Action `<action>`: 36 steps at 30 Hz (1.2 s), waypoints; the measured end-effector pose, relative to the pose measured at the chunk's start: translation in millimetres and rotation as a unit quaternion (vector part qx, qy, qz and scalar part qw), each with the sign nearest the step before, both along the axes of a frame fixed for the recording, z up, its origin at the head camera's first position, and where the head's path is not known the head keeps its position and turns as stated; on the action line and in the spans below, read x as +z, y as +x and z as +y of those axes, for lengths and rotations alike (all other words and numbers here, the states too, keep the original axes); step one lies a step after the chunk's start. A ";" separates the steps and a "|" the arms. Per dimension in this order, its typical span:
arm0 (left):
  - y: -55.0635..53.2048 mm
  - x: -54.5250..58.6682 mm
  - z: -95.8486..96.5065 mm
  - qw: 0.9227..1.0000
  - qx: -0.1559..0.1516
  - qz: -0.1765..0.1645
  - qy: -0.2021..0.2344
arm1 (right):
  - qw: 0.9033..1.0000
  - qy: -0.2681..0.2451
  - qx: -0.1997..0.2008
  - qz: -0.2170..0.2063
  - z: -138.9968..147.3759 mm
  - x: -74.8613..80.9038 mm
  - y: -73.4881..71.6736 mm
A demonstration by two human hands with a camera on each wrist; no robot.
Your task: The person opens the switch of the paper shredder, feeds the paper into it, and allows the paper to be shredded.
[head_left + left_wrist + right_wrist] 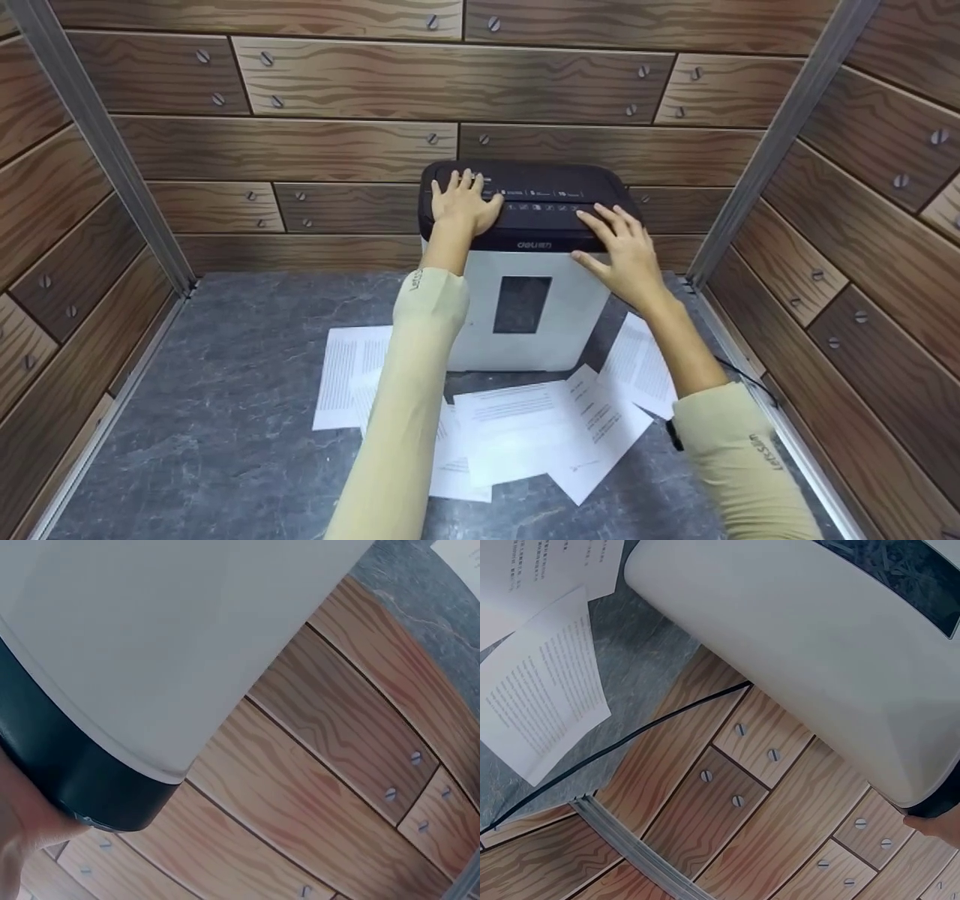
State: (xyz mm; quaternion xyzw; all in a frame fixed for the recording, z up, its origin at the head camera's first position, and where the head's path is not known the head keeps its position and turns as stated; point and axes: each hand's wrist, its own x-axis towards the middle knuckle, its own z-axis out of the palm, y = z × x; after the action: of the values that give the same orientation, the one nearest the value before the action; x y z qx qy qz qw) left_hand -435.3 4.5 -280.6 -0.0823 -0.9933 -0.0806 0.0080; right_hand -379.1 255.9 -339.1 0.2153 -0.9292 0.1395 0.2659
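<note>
Atop the Deli paper shredder (574,322), standing behind printed sheets (514,427), your left hand (461,207) and right hand (626,253) rest, fingers extended; you seem to be steadying it, and the next move likely calls for even pressure.

Left hand (26,821) at dark lid (97,776), pale casing (165,652) — plank-patterned wall (300,780)
</note>
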 end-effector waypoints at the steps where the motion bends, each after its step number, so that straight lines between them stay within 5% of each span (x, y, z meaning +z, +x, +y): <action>1: 0.1 -0.2 -0.1 1.000 0.001 0.000 0.001 | 1.000 -0.001 0.001 0.001 0.0 0.0 0.1; 13: 2.7 -1.5 3.1 1.000 -0.017 -0.007 0.006 | 1.000 -0.007 0.003 0.015 1.9 -4.0 3.1; 25: 2.1 -3.8 3.8 1.000 0.003 0.013 0.014 | 1.000 0.000 0.001 0.005 1.2 -0.3 0.4; 31: 9.5 -10.7 2.5 0.996 0.013 0.081 0.035 | 1.000 -0.005 0.004 0.000 -0.2 -0.4 -1.6; 36: 35.2 -32.3 -4.3 0.980 -0.015 0.197 0.035 | 1.000 -0.010 0.004 0.007 1.8 -1.2 -1.7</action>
State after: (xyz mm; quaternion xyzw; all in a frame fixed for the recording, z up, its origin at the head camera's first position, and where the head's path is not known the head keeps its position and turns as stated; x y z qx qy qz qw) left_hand -400.1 0.2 -312.9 -0.1115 -0.9675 -0.0980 0.2047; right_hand -380.8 257.7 -340.3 0.2174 -0.9251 0.1481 0.2740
